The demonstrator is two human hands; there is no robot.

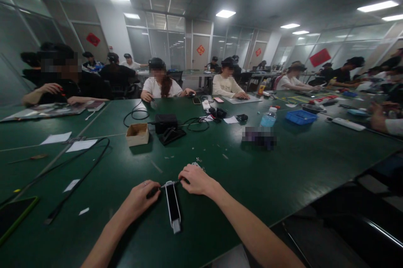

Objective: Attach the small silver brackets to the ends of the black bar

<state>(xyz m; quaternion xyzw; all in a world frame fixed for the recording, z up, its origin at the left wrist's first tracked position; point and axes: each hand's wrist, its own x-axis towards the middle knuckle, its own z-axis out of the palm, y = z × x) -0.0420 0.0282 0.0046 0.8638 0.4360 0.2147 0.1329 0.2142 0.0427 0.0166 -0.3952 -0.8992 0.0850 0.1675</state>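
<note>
A long narrow piece [173,205] with a black middle and pale edges lies on the green table in front of me, a grey block at its near end. Across its far end runs a thin metallic crossbar [170,183]. My left hand [142,198] is closed at the left end of this bar, fingers curled around a dark part. At the right end my right hand [197,179] pinches the bar between thumb and fingers; its grip is partly hidden. Small rings [199,159] and bits lie just beyond my right hand.
Ahead stand an open cardboard box [137,135], a black box [166,122] with cables, a bottle of blue liquid [268,117] and a blue tray [301,117]. Left are a black cable [85,179] and a green-edged phone [17,217]. Several people sit across the table.
</note>
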